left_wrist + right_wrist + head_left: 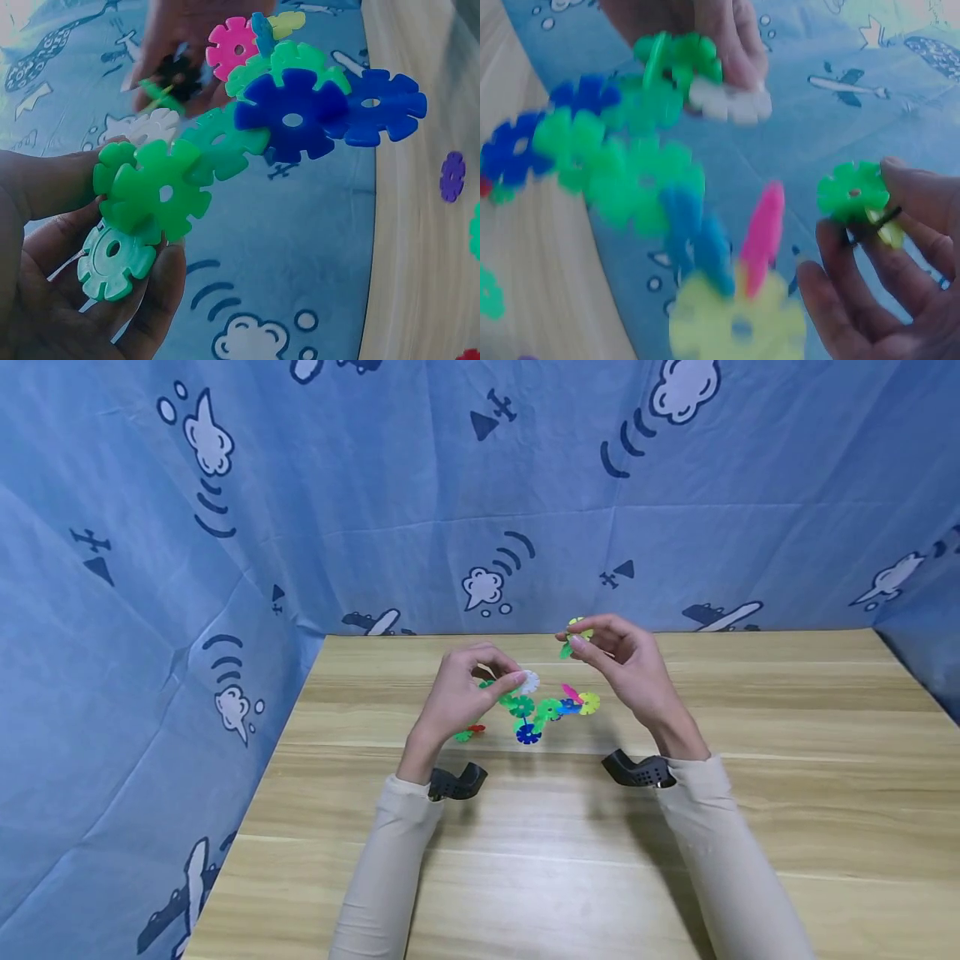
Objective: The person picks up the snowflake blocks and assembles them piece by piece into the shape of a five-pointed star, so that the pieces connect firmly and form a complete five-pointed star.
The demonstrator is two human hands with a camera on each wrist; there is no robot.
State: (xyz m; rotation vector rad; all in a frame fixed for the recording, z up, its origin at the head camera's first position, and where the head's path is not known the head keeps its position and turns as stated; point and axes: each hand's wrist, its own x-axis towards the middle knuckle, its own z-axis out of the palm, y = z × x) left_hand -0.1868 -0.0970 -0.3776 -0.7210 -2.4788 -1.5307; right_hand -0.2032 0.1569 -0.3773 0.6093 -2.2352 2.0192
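My left hand (468,689) grips one end of a long chain of interlocking flower-shaped plastic discs. Its thumb and fingers pinch the green discs (161,193) there, beside a white disc (531,682). From that end the chain runs through more green pieces to two dark blue discs (289,116), a light blue piece (697,240), a pink disc (763,236) and a yellow disc (589,703). Raised apart to the right, my right hand (633,672) pinches a small cluster of a green disc (853,189), a black disc (855,231) and a yellow disc (889,227).
Beneath the hands lies a wooden tabletop (525,877), with a blue patterned cloth (405,552) behind it and along its left side. Loose discs rest on the wood, among them a purple disc (452,176) and a green disc (489,292). A dark wrist mount (637,770) projects inward from the right sleeve.
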